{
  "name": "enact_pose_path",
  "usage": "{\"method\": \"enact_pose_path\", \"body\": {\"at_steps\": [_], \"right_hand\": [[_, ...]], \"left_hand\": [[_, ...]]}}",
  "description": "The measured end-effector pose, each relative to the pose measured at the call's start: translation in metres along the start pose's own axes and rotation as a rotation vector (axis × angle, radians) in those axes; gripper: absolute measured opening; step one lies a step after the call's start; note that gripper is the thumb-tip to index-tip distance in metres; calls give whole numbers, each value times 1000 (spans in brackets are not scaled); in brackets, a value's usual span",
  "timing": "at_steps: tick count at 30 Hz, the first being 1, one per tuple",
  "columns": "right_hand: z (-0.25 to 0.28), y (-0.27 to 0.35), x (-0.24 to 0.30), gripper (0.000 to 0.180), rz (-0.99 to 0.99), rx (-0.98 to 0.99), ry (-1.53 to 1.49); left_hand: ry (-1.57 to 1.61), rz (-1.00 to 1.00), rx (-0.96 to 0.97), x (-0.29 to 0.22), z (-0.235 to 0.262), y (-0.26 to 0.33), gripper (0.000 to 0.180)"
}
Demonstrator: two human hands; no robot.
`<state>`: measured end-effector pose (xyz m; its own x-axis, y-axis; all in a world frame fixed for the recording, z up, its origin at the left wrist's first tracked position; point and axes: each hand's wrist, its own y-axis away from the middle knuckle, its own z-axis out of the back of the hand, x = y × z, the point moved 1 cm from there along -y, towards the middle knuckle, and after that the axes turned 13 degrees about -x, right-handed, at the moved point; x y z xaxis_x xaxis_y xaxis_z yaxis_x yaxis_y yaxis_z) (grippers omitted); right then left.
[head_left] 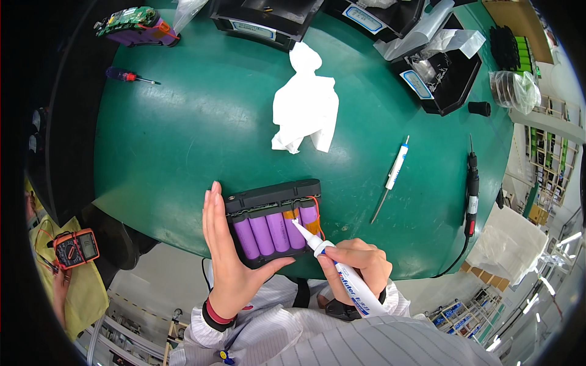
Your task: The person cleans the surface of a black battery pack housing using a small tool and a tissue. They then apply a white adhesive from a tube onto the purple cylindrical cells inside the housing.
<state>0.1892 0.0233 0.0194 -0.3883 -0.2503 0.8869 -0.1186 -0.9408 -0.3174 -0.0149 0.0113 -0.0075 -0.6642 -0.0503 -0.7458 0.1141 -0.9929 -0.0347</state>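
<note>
A battery pack (278,234) with several purple cells and a black housing lies near the table's front edge. Orange tape and a red-orange wire show at its right end. My left hand (228,256) braces the pack, with straight fingers along its left end and the thumb stretched beside its lower edge. Closed around a white squeeze tube (351,284) with blue print, my right hand (365,263) tilts it toward the pack. The tube's pointed nozzle is at the cells near the tape, where a small white blob shows.
White tissue (308,110) lies beyond the pack on the green table (201,122). To the right are a white-handled screwdriver (397,168) and a corded electric screwdriver (472,195). Black bins (448,79) stand at the back. Far left are another battery pack (137,29) and a screwdriver (125,75).
</note>
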Motion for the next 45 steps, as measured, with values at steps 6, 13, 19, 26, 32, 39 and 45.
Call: {"method": "enact_pose_path", "body": {"at_steps": [6, 13, 19, 26, 32, 39, 45], "right_hand": [[3, -2, 2, 34, 22, 49, 55], [2, 0, 1, 34, 9, 40, 42], [5, -1, 0, 31, -43, 40, 49], [6, 1, -1, 31, -46, 21, 21], [3, 0, -4, 29, -29, -49, -28], [6, 1, -3, 31, -34, -3, -28], [6, 1, -5, 31, -33, 2, -56]], "left_hand": [[-2, 5, -1, 0, 0, 1, 144], [-4, -2, -4, 0, 0, 0, 144], [-4, -3, -7, 1, -1, 0, 144], [-5, -8, -15, 1, -1, 0, 144], [-2, 7, -9, 0, -1, 1, 147], [26, 20, 3, 0, -1, 0, 144], [38, 47, -1, -1, -2, 1, 144]]}}
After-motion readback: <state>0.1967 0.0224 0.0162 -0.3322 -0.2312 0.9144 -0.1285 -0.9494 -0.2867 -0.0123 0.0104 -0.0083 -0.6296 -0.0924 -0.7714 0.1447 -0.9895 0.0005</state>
